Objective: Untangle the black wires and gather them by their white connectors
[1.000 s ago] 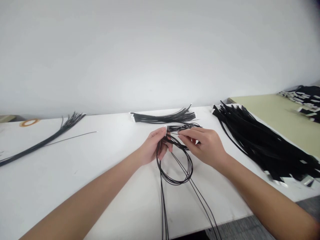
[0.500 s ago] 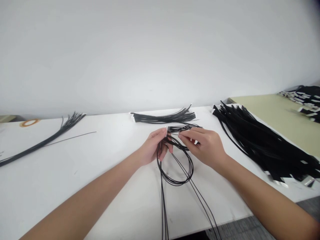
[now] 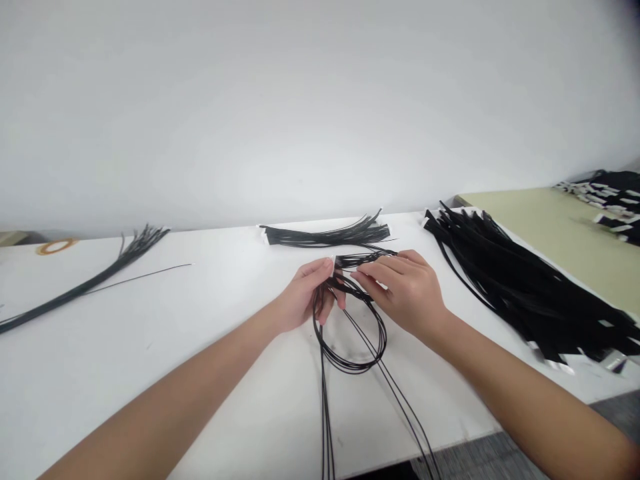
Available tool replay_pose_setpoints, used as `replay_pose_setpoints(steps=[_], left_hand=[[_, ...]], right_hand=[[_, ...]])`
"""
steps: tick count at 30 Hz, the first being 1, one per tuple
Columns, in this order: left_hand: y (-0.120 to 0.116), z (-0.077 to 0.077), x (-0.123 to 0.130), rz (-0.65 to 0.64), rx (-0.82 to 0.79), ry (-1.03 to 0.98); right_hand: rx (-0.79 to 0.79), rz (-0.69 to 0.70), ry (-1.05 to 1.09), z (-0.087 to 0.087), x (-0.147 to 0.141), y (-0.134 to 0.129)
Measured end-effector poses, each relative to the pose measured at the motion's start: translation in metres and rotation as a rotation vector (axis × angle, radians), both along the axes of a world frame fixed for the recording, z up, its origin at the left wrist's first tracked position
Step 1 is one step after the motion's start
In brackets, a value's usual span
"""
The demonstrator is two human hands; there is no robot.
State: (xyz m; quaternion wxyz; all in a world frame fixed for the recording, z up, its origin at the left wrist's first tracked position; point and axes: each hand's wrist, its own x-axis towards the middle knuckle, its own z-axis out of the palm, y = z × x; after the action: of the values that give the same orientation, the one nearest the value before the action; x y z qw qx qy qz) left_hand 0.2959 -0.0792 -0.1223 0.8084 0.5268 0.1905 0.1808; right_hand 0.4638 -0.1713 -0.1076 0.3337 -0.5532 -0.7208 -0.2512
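My left hand (image 3: 304, 293) is closed on a black wire harness, thumb pressed against its small white connector (image 3: 333, 264). A fan of thin black wires (image 3: 357, 259) runs from the connector toward the right. Just right of it, my right hand (image 3: 407, 290) has its fingers pinched together at these wires; its fingertips partly hide which strand is between them. Below both hands hangs a round coil (image 3: 353, 367) of the harness wire, and several long strands (image 3: 326, 413) trail down past the table's front edge.
Behind the hands lies a bundle of black wires (image 3: 325, 235) with white ends. A large heap of black harnesses (image 3: 520, 287) covers the right side. At left are another wire bundle (image 3: 95, 280), a single loose wire (image 3: 145, 273) and an orange tape ring (image 3: 56, 247).
My right hand has shifted slightly left, and its fingers have changed position at the wires. My left hand keeps its hold on the connector, almost unmoved.
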Motion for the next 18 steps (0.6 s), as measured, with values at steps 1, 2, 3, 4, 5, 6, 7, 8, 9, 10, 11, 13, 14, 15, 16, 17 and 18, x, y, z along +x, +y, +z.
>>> replay_pose_setpoints(steps=[1,2,3,4,5,6,7,8,9,10,11,13,14,15,16,17,18], left_hand=[[0.000,0.000,0.000,-0.005,0.001,0.002],[0.000,0.000,0.000,-0.010,0.003,0.005],[0.001,0.000,0.000,-0.015,0.008,0.009],[0.001,0.000,0.000,-0.023,0.013,0.012],[0.001,0.000,-0.001,-0.030,0.017,0.014],[0.001,0.000,-0.001,-0.038,0.021,0.014],[0.001,0.000,-0.001,-0.046,0.026,0.013],[0.001,-0.001,-0.001,-0.053,0.031,0.011],[0.000,-0.001,-0.002,-0.059,0.035,0.008],[0.000,-0.002,-0.002,-0.064,0.039,0.005],[0.000,-0.002,-0.001,-0.068,0.042,0.002],[0.000,-0.002,-0.001,-0.074,0.042,0.001],[0.000,-0.003,-0.001,-0.076,0.041,0.003],[0.000,-0.003,-0.001,-0.078,0.040,0.006],[0.000,-0.002,-0.001,-0.079,0.040,0.010],[0.000,-0.002,0.000,-0.080,0.040,0.012],[-0.001,-0.002,0.000,-0.080,0.042,0.014]], right_hand=[[-0.008,0.010,0.027,-0.001,-0.001,0.000],[-0.019,0.020,0.061,-0.001,-0.002,0.001],[-0.033,0.030,0.098,-0.001,-0.003,0.001],[-0.051,0.039,0.138,-0.002,-0.005,0.001],[-0.071,0.047,0.177,-0.001,-0.006,0.001],[-0.087,0.055,0.216,-0.001,-0.008,0.001],[-0.101,0.064,0.250,-0.001,-0.009,0.001],[-0.110,0.074,0.281,-0.001,-0.010,0.000],[-0.117,0.083,0.307,-0.001,-0.011,0.000],[-0.121,0.091,0.329,-0.001,-0.011,0.000],[-0.124,0.097,0.349,-0.001,-0.012,0.000],[-0.136,0.102,0.387,-0.002,-0.013,0.000],[-0.142,0.105,0.405,-0.002,-0.014,0.000],[-0.149,0.108,0.420,-0.002,-0.015,-0.001],[-0.156,0.110,0.431,-0.002,-0.015,-0.001],[-0.163,0.111,0.438,-0.002,-0.016,-0.001],[-0.170,0.112,0.442,-0.002,-0.016,-0.002]])
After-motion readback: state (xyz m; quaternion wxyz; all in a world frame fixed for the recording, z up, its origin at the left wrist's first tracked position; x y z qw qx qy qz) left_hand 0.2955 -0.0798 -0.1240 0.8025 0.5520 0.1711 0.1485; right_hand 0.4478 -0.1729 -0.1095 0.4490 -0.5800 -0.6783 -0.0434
